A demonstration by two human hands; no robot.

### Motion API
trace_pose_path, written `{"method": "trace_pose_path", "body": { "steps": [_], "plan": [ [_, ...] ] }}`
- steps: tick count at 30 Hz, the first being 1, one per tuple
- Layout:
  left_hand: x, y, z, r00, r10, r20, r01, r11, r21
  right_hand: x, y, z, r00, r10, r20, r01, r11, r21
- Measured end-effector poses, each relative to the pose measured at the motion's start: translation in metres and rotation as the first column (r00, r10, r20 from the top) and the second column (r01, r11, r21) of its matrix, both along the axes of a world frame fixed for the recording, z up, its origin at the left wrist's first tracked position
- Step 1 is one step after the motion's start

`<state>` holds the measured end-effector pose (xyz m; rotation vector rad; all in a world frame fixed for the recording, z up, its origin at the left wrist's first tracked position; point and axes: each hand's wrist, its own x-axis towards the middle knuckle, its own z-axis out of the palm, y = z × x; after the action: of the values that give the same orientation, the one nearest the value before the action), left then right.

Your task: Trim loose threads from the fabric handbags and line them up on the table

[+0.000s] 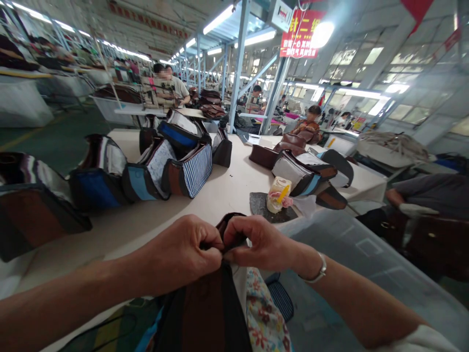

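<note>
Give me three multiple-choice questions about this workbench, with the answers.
1. Where is the metal bracelet? A on the left wrist, B on the right wrist, C on the table.
2. What colours stripe the nearest striped bag panel? A red and yellow, B blue and white, C green and black.
3. What is happening to the brown-and-black bag? A two hands pinch its top edge, B it lies untouched, C scissors cut it.

1 B: it circles that wrist.
2 B: the panel's stripes show those colours.
3 A: the left hand and right hand grip it.
</note>
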<state>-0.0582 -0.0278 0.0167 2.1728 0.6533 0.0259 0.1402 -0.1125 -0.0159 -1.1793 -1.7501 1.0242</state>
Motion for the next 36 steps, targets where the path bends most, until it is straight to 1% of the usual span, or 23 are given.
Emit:
{"method": "trace_pose_path", "body": {
  "steps": [2, 4, 5, 7, 9, 11, 12, 15, 17, 19, 20, 21, 22, 23, 24, 25, 26, 27, 29, 30, 31, 33, 36],
  "plan": [
    [-0.001, 0.0, -0.003, 1.0, 0.004, 0.027, -0.006, 0.997, 0.071, -0.006, -0.001, -0.004, 0.997, -0.05, 0.055, 0.044, 0.994, 0.104],
    [-0.003, 0.002, -0.004, 1.0, -0.001, 0.031, -0.001, 0.997, 0.08, -0.01, -0.004, -0.008, 0.993, -0.073, 0.09, 0.047, 0.964, 0.261],
    [-0.004, 0.004, -0.004, 1.0, -0.012, 0.023, 0.011, 0.999, 0.052, -0.011, -0.005, -0.01, 0.991, -0.076, 0.112, 0.031, 0.934, 0.357],
    [-0.005, 0.009, -0.001, 0.999, -0.04, -0.007, 0.039, 0.998, -0.058, -0.011, -0.008, -0.011, 0.982, -0.084, 0.167, -0.019, 0.845, 0.535],
    [-0.006, 0.015, 0.003, 0.998, -0.059, -0.034, 0.052, 0.982, -0.181, -0.01, -0.011, -0.011, 0.963, -0.106, 0.247, -0.082, 0.76, 0.645],
    [-0.006, 0.019, 0.006, 0.996, -0.065, -0.053, 0.049, 0.965, -0.258, -0.008, -0.014, -0.009, 0.93, -0.141, 0.339, -0.149, 0.698, 0.7],
    [-0.006, 0.02, 0.007, 0.995, -0.075, -0.061, 0.056, 0.961, -0.272, -0.007, -0.015, -0.008, 0.908, -0.165, 0.386, -0.183, 0.671, 0.719],
    [-0.006, 0.019, 0.006, 0.985, -0.15, -0.086, 0.126, 0.965, -0.231, -0.005, -0.018, -0.008, 0.831, -0.251, 0.497, -0.266, 0.605, 0.751],
    [-0.007, 0.016, 0.004, 0.975, -0.196, -0.11, 0.173, 0.967, -0.188, -0.006, -0.022, -0.011, 0.796, -0.296, 0.528, -0.289, 0.581, 0.761],
    [-0.009, 0.012, 0.002, 0.967, -0.215, -0.135, 0.19, 0.966, -0.177, -0.007, -0.027, -0.016, 0.809, -0.289, 0.513, -0.293, 0.559, 0.776],
    [-0.01, 0.011, 0.001, 0.966, -0.218, -0.143, 0.19, 0.964, -0.185, -0.007, -0.03, -0.018, 0.838, -0.259, 0.48, -0.279, 0.552, 0.786],
    [-0.011, 0.01, 0.0, 0.965, -0.216, -0.147, 0.186, 0.963, -0.193, -0.006, -0.033, -0.02, 0.878, -0.216, 0.427, -0.244, 0.565, 0.788],
    [-0.012, 0.009, 0.0, 0.966, -0.213, -0.144, 0.183, 0.963, -0.198, -0.005, -0.036, -0.021, 0.92, -0.178, 0.351, -0.179, 0.606, 0.775],
    [-0.013, 0.009, -0.001, 0.967, -0.213, -0.136, 0.185, 0.964, -0.193, -0.002, -0.037, -0.022, 0.956, -0.15, 0.253, -0.092, 0.666, 0.741],
    [-0.014, 0.008, -0.001, 0.968, -0.218, -0.128, 0.193, 0.964, -0.183, 0.001, -0.037, -0.021, 0.979, -0.135, 0.153, -0.003, 0.74, 0.673],
    [-0.014, 0.008, -0.001, 0.967, -0.226, -0.121, 0.205, 0.965, -0.164, 0.006, -0.036, -0.019, 0.989, -0.13, 0.074, 0.064, 0.813, 0.579],
    [-0.014, 0.008, -0.001, 0.965, -0.234, -0.116, 0.217, 0.966, -0.141, 0.011, -0.032, -0.017, 0.992, -0.125, 0.03, 0.095, 0.873, 0.479],
    [-0.014, 0.008, -0.001, 0.965, -0.238, -0.114, 0.225, 0.967, -0.117, 0.016, -0.027, -0.013, 0.995, -0.099, 0.03, 0.08, 0.92, 0.384],
    [-0.013, 0.008, -0.001, 0.966, -0.233, -0.112, 0.226, 0.971, -0.074, 0.027, -0.013, -0.005, 0.996, 0.02, 0.084, -0.037, 0.978, 0.204],
    [-0.013, 0.007, -0.002, 0.967, -0.228, -0.11, 0.223, 0.973, -0.055, 0.032, -0.006, -0.001, 0.989, 0.095, 0.109, -0.107, 0.987, 0.116],
    [-0.013, 0.007, -0.002, 0.968, -0.225, -0.11, 0.222, 0.974, -0.042, 0.035, 0.001, 0.003, 0.979, 0.168, 0.117, -0.174, 0.984, 0.042],
    [-0.013, 0.007, -0.002, 0.966, -0.234, -0.109, 0.232, 0.972, -0.026, 0.037, 0.012, 0.009, 0.949, 0.3, 0.097, -0.296, 0.954, -0.057],
    [-0.013, 0.008, -0.002, 0.959, -0.258, -0.12, 0.261, 0.965, 0.015, 0.031, 0.021, 0.012, 0.884, 0.459, 0.085, -0.454, 0.888, -0.074]
  ]
}}
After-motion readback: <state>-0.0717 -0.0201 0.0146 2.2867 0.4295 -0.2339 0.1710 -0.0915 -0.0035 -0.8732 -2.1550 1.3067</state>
